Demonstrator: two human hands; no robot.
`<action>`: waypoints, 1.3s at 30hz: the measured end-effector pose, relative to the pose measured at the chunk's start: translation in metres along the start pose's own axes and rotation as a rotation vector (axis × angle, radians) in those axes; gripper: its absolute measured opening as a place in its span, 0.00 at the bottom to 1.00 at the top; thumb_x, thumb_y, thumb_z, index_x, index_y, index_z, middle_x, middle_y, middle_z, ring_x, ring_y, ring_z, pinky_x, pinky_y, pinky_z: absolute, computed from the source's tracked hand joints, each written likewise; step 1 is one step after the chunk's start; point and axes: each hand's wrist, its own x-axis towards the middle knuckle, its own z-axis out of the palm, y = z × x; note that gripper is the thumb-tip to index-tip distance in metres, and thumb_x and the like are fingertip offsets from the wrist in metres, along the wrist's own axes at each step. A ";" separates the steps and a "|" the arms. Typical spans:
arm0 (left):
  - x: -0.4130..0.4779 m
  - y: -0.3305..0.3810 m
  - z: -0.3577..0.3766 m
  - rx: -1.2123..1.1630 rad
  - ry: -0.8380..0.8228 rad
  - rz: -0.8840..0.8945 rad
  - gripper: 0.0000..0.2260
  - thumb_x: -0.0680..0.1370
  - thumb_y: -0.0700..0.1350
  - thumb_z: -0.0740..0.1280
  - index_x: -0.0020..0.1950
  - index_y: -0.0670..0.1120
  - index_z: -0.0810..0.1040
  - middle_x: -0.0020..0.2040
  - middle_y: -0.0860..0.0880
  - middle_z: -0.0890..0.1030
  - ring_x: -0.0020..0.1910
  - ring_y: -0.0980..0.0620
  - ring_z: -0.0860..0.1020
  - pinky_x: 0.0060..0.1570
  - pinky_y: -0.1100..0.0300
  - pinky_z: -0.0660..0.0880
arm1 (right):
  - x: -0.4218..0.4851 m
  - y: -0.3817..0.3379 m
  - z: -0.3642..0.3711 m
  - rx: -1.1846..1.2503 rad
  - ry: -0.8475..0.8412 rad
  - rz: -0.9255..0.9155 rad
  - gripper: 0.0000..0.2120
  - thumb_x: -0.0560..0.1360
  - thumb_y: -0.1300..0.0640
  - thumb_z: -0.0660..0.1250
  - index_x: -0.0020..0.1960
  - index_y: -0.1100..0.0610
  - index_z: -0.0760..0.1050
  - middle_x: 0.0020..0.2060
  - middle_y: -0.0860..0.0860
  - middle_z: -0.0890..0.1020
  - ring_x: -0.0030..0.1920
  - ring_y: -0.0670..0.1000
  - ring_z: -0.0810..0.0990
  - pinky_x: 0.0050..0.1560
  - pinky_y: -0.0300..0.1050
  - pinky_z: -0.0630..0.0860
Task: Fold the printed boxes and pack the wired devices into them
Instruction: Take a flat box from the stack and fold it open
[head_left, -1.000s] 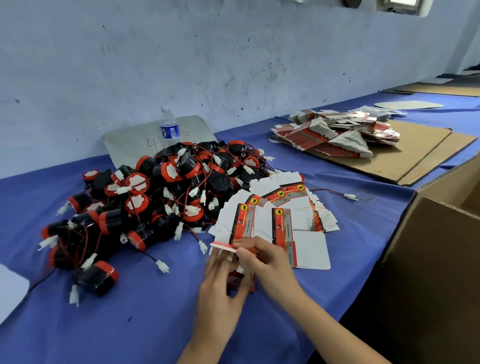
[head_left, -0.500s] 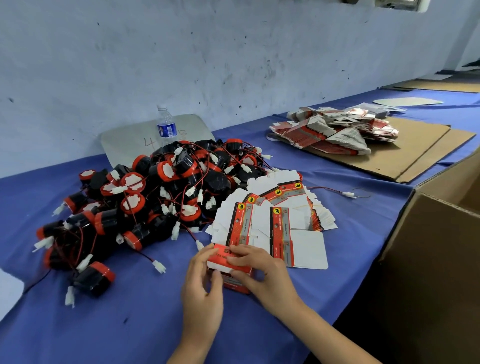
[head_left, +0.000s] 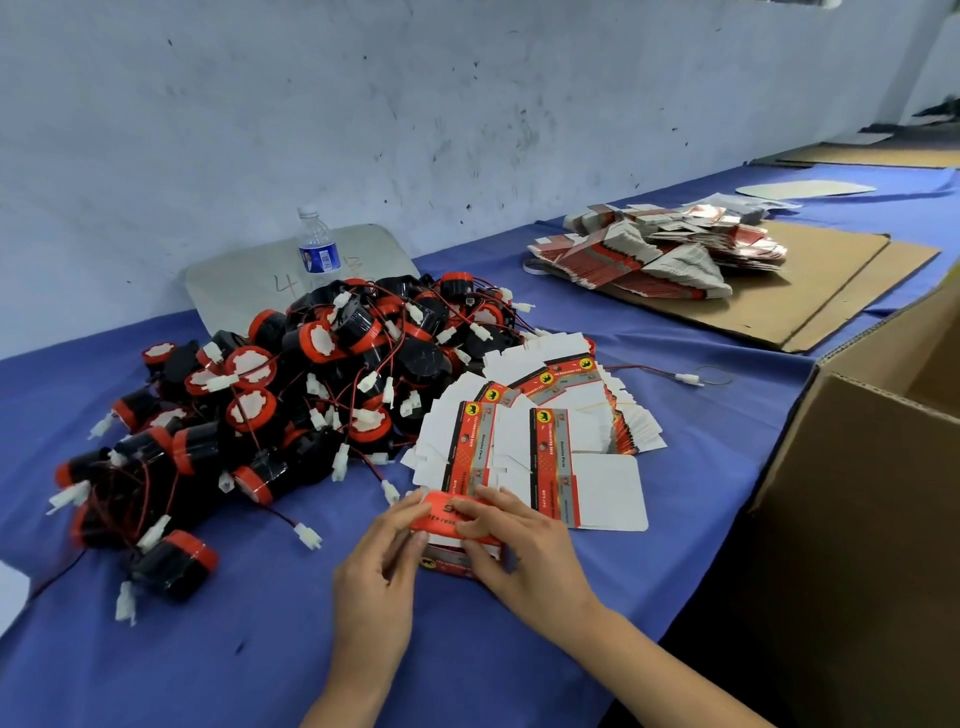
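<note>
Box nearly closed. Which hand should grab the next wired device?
Left, probably. The left hand is on the side of the device pile; nearest loose device lies to its left. The right hand holds the red box, farther away.

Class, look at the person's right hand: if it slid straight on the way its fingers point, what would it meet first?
The right hand points up-left across the red box it holds. Beyond that, probably the left hand's fingers, then the pile of wired devices; depth is uncertain.
</note>
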 end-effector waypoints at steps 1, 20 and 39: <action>0.000 0.000 0.000 0.026 -0.005 0.024 0.18 0.76 0.34 0.68 0.56 0.57 0.80 0.58 0.66 0.80 0.60 0.66 0.76 0.54 0.73 0.73 | 0.000 0.001 -0.002 0.013 -0.017 0.010 0.07 0.73 0.61 0.71 0.50 0.59 0.83 0.54 0.46 0.84 0.64 0.51 0.77 0.61 0.47 0.76; 0.012 -0.008 -0.012 0.335 -0.130 0.368 0.08 0.75 0.42 0.68 0.51 0.43 0.84 0.51 0.55 0.80 0.53 0.63 0.76 0.58 0.74 0.69 | 0.001 0.019 -0.025 0.216 -0.269 0.053 0.11 0.77 0.56 0.68 0.57 0.59 0.79 0.60 0.48 0.81 0.75 0.44 0.60 0.71 0.50 0.66; 0.017 -0.004 -0.017 0.335 -0.238 0.395 0.07 0.73 0.37 0.68 0.49 0.42 0.83 0.47 0.52 0.79 0.49 0.61 0.76 0.51 0.72 0.73 | 0.009 0.006 -0.013 -0.020 -0.298 0.024 0.06 0.75 0.61 0.66 0.47 0.65 0.77 0.57 0.48 0.82 0.69 0.48 0.72 0.74 0.50 0.60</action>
